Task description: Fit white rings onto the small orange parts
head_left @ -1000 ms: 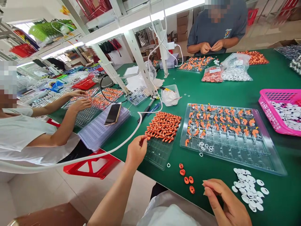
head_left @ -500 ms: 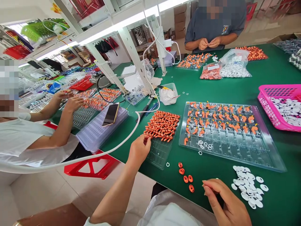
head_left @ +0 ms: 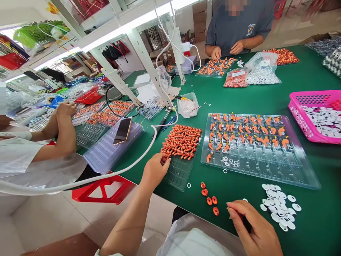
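My left hand (head_left: 155, 170) is at the near left edge of a pile of orange earbud-shaped shells (head_left: 183, 140). Its thumb and fingertips close on one orange shell (head_left: 169, 155) there. The pile covers the far part of a clear compartment tray (head_left: 179, 174). At the lower right, my right hand (head_left: 254, 225) is held in a loose pinch above the green table; whatever its fingertips hold is too small to make out. Several orange oval caps (head_left: 209, 201) lie left of it. Loose white oval pieces (head_left: 279, 206) are heaped to its right.
A large clear tray (head_left: 269, 167) holds rows of orange parts and small white rings. Beyond it are a pink basket (head_left: 301, 121), a plastic tub (head_left: 188, 106) and bagged parts (head_left: 262, 73). A white cable (head_left: 138, 160) crosses on the left. Co-workers sit opposite and left.
My left hand stays at the pile's edge, its fingers turned slightly. My right hand keeps its pinch. The opposite co-worker's hands have separated, one reaching to orange parts. The view has shifted slightly.
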The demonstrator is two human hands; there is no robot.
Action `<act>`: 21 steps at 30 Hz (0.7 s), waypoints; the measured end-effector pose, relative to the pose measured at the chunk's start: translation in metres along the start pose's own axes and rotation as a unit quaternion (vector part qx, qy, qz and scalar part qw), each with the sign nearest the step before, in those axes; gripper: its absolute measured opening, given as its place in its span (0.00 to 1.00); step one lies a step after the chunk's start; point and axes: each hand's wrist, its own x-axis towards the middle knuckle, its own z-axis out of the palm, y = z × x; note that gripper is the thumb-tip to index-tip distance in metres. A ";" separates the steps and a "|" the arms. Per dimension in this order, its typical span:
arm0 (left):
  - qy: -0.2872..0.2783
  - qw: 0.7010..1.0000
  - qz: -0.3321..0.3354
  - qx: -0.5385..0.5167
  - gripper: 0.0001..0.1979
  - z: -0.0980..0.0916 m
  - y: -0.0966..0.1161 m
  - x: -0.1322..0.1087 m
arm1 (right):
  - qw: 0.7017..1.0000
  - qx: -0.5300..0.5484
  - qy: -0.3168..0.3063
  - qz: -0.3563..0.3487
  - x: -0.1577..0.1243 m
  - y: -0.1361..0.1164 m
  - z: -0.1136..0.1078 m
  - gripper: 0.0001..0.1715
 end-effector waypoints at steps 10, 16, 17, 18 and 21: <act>-0.017 1.000 -0.007 0.015 0.11 -0.005 -0.002 0.005 | 0.997 0.046 0.044 0.049 0.000 -0.010 0.006 0.13; -0.034 0.999 -0.002 0.032 0.12 -0.009 -0.004 0.007 | 0.998 0.049 0.025 0.038 -0.001 -0.007 0.006 0.10; -0.039 0.999 0.000 0.032 0.12 -0.010 -0.003 0.008 | 0.998 0.047 0.021 0.037 -0.001 -0.006 0.006 0.10; -0.045 0.998 0.003 0.032 0.12 -0.011 -0.003 0.009 | 0.998 0.045 0.018 0.037 -0.002 -0.005 0.005 0.10; -0.061 0.998 0.008 0.031 0.12 -0.016 -0.001 0.012 | 0.998 0.043 0.010 0.036 -0.002 -0.004 0.005 0.10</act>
